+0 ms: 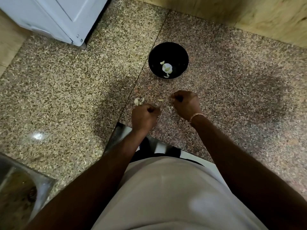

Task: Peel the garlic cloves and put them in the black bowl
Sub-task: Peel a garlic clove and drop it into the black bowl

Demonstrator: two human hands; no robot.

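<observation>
Both hands hover low over the speckled surface (66, 97), the left hand (143, 116) and right hand (186, 103) each with fingers curled; what either grip holds I cannot tell. Garlic cloves (138, 101) lie between them; more sit in the black bowl (179, 52) beyond.

The curled fingers of the left hand (144, 115) and the right hand (185, 103) hid whatever they held. In the black bowl (153, 63) the pale pieces (167, 68) were too small to tell clove from skin. The sink (18, 188) at near left was cut by the edge.
</observation>
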